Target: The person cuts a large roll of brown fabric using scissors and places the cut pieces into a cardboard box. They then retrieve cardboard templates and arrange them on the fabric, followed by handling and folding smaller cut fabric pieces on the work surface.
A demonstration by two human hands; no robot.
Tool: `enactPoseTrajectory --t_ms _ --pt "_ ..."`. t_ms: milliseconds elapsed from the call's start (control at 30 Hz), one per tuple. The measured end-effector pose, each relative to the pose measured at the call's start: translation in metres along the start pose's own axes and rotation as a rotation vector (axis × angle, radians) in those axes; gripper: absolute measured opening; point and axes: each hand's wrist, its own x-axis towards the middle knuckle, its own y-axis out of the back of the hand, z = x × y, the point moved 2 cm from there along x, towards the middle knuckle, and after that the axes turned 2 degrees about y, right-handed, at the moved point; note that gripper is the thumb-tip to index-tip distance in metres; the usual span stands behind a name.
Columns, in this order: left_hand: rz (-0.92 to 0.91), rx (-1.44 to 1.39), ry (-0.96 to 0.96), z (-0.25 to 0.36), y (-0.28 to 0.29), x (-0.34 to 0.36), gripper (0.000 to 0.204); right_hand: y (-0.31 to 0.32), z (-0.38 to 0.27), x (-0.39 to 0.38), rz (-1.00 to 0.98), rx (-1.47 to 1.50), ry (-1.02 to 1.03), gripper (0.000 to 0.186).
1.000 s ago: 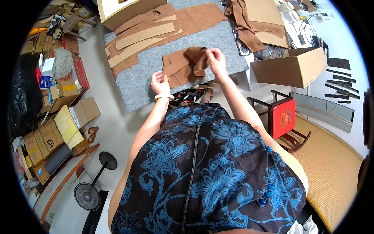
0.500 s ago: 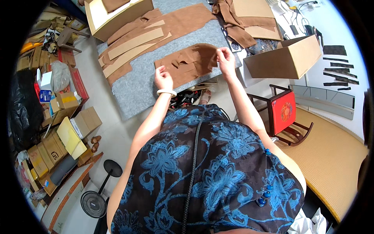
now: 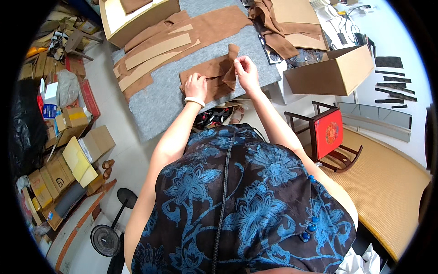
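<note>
A piece of brown fabric (image 3: 212, 68) lies near the front edge of the grey felt-covered table (image 3: 153, 112). Its right end is raised and folded back, and my right hand (image 3: 247, 75) pinches the edge there between thumb and fingers. On the fabric's left half rests my left hand (image 3: 196, 87), fingers bent and pressed together on the cloth; the fingertips are partly hidden. A white bangle (image 3: 195, 101) circles my left wrist. Beyond, a larger brown fabric sheet (image 3: 219, 23) is spread out, with long tan pattern strips (image 3: 157, 51) on top.
An open cardboard box (image 3: 139, 23) stands at the table's far left. Another open box (image 3: 326, 75) is at the right, near bunched brown fabric (image 3: 262, 16). A dark wooden chair with a red seat (image 3: 328, 132) stands right of me. Cartons (image 3: 50, 182) crowd the left side.
My right hand has moved left, folding the fabric's right end up and inward. My left hand has shifted slightly right, farther onto the cloth.
</note>
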Motion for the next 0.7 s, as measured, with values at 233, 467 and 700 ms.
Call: enactPoseTrajectory --t_ms 233,467,700 --pt "0.301 -0.092 0.157 -0.017 0.005 -0.039 0.009 0.005 -0.013 -0.010 0.025 -0.048 0.044 0.013" --pt "0.286 -0.188 0.389 -0.038 0.008 -0.066 0.024 -0.053 -0.031 -0.043 -0.182 -0.299 0.236 0.013" --pt "0.274 -0.543 0.883 -0.062 0.011 -0.068 0.030 -0.094 0.005 -0.064 -0.624 -0.402 0.208 0.029"
